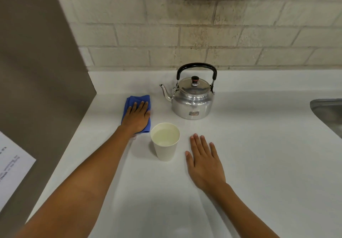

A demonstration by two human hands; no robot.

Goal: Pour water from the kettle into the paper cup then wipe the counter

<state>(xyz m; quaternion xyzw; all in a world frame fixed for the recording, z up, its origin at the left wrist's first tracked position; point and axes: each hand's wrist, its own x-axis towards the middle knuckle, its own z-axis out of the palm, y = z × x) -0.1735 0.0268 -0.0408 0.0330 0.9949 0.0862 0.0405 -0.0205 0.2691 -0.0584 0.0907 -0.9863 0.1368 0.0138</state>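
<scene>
The left hand (136,116) presses flat on a folded blue cloth (137,101) on the white table (259,154). The right hand (204,161) lies released, flat, beside the water-filled white paper cup (165,142).

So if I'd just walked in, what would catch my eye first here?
Probably the shiny kettle, standing upright at the back of the white counter with its spout pointing left. Next, the blue cloth to its left, pressed flat under the left hand. In front, a paper cup with water in it stands between that hand and the right hand, which lies open on the counter.
</scene>
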